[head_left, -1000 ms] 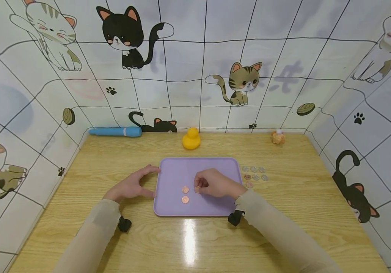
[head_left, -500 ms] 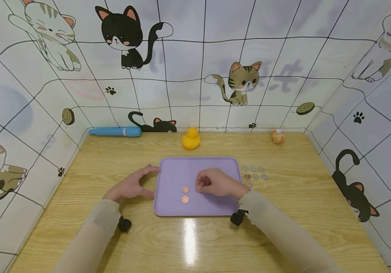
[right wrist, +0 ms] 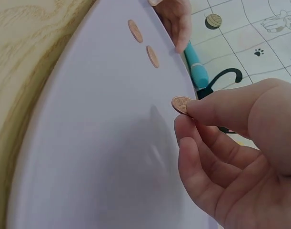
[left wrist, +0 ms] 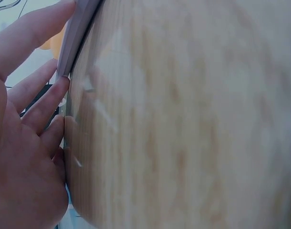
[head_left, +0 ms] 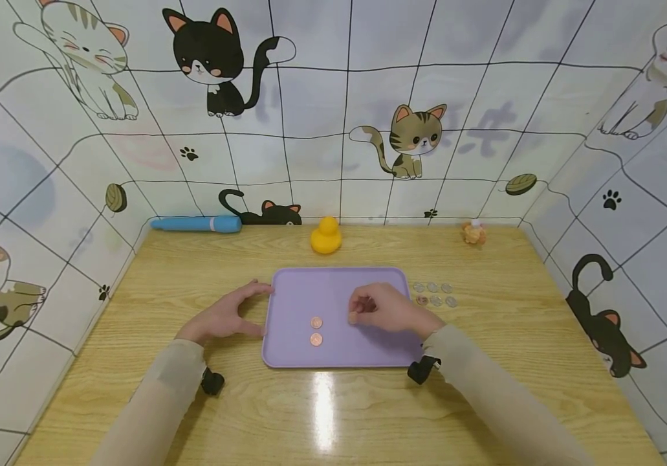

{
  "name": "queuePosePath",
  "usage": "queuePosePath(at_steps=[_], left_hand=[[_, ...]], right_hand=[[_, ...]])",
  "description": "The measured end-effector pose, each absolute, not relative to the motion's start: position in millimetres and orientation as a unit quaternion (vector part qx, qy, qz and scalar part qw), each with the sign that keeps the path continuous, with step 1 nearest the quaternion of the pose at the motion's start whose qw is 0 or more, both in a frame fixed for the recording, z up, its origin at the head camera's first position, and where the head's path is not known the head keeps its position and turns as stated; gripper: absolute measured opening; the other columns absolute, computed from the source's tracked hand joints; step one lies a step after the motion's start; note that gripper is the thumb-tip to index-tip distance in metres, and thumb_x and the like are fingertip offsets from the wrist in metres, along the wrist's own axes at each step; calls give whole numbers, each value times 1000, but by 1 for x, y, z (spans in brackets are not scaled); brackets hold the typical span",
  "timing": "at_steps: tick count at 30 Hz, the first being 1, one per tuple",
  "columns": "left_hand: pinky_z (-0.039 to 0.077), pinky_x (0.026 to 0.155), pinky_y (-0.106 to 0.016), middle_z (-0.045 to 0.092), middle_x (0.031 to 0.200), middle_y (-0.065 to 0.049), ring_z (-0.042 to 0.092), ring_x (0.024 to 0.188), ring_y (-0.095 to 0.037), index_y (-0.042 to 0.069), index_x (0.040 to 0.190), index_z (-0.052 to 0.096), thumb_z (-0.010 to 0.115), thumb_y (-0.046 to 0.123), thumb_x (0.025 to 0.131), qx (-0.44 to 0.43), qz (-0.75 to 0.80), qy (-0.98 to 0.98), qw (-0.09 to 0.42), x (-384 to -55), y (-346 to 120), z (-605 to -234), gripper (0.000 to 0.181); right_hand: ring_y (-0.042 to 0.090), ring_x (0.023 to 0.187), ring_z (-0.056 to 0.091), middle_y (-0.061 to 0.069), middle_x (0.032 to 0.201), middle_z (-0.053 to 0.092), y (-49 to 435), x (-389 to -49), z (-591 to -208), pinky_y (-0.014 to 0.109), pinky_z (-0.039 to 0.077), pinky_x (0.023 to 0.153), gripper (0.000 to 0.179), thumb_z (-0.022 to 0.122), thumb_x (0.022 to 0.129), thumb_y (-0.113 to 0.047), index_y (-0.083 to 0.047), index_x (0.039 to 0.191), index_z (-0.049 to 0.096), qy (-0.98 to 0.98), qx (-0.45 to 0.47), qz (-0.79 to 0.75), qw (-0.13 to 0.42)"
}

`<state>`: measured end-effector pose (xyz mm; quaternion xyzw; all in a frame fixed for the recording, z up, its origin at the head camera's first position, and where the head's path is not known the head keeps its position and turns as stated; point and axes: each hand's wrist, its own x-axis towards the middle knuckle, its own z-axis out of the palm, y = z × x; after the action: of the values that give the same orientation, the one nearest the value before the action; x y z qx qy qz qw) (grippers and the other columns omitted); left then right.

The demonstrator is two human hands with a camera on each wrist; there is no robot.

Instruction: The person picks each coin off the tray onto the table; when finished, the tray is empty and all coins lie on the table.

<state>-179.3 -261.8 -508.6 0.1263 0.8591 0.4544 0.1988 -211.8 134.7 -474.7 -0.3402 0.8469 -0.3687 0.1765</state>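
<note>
My right hand point(head_left: 390, 309) is over the right half of a purple tray point(head_left: 304, 288). Thumb and forefinger pinch a copper coin point(right wrist: 180, 104), seen clear of the tray surface in the right wrist view. Two more copper coins, an upper one point(head_left: 316, 322) and a lower one point(head_left: 316, 339), lie flat on the tray, left of that hand. My left hand point(head_left: 225, 315) rests at the tray's left edge with fingers and thumb spread. In the left wrist view its fingertips point(left wrist: 64, 85) meet the tray's side.
Several coins point(head_left: 436, 301) lie on the wooden table point(head_left: 484, 362) right of the tray. Behind it sit a yellow rubber duck point(head_left: 326, 236), a blue pen-like stick point(head_left: 196, 224) and a small orange figure point(head_left: 474, 232). A cat-print sheet point(head_left: 321, 97) surrounds the table.
My right hand has shifted right, away from the two coins on the tray, with the copper coin between its fingers. It now covers one coin beyond the tray. My left hand stays put.
</note>
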Motion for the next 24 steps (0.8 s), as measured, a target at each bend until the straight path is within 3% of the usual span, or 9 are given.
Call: queuePosePath(at_steps=[10, 18, 24], left_hand=[[2, 123, -75, 13, 176, -12, -1, 162, -43, 31, 152, 52, 94, 30, 79, 123, 459, 856, 203, -179, -262, -508, 85], [3, 123, -74, 11, 177, -11, 0, 162, -41, 34, 152, 52, 95, 32, 78, 118, 454, 860, 203, -179, -263, -509, 85], [2, 124, -74, 14, 176, -11, 0, 162, -41, 33, 152, 52, 95, 31, 79, 119, 453, 860, 202, -179, -262, -509, 84]], right_hand=[[16, 84, 65, 0, 90, 72, 173, -211, -465, 29, 56, 72, 6, 78, 95, -13, -10, 97, 73, 846, -306, -403, 166], [19, 86, 64, 1, 91, 70, 205, -212, -462, 28, 55, 75, 6, 78, 97, -13, -10, 97, 73, 853, -270, -421, 148], [19, 78, 63, 4, 89, 70, 227, -212, -462, 27, 55, 64, 6, 77, 97, -12, -8, 97, 72, 855, -267, -423, 137]])
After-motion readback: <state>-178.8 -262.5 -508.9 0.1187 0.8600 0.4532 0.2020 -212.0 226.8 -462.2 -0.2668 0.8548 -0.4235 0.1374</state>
